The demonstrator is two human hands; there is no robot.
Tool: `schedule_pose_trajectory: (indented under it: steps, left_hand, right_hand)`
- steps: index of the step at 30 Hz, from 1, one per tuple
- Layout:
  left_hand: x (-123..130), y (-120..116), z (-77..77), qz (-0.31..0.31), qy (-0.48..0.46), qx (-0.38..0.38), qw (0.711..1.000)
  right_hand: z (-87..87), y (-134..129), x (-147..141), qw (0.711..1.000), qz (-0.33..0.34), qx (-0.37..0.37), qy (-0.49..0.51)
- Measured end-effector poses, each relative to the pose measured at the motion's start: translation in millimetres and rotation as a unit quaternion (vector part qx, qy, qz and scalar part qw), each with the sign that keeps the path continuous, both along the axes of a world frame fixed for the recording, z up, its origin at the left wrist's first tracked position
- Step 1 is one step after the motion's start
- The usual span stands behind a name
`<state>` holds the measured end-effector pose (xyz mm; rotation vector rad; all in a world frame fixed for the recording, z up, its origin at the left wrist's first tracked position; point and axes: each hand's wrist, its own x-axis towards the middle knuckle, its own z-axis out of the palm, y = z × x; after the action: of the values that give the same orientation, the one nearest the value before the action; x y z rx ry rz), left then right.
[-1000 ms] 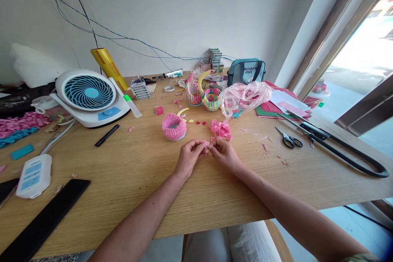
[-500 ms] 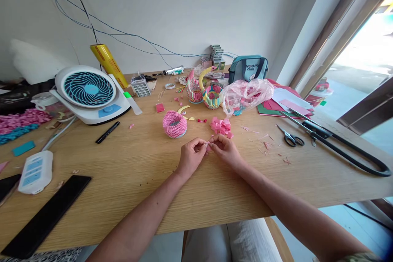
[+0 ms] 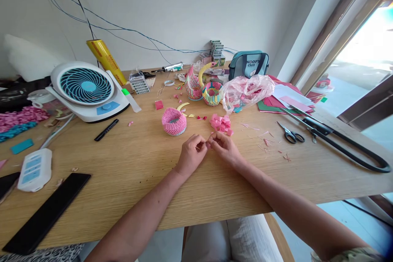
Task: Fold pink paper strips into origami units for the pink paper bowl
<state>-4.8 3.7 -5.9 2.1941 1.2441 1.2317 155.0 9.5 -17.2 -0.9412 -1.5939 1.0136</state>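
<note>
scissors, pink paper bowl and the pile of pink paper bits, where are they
black-handled scissors (image 3: 291, 137), head view, on the finger loops
pink folded-paper bowl (image 3: 173, 125), head view, on the outer wall
pile of pink paper bits (image 3: 220, 124), head view, on the middle of the heap

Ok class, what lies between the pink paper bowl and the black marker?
The head view shows one pink paper scrap between the pink paper bowl and the black marker.
</note>
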Motion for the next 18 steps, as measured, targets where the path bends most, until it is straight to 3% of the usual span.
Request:
schedule_pose_trajectory:
  steps: [7, 18]
  left_hand:
    - [-1.0, -3.0, 2.8, -0.014, 0.054, 0.044, 0.997]
    - [-0.2, -2.5, 2.9, -0.008, 0.021, 0.030, 0.999]
  right_hand:
    - [-1.8, 6.1, 1.7, 0.994, 0.046, -0.071, 0.073]
    - [2.6, 5.6, 2.0, 0.981, 0.049, -0.139, 0.130]
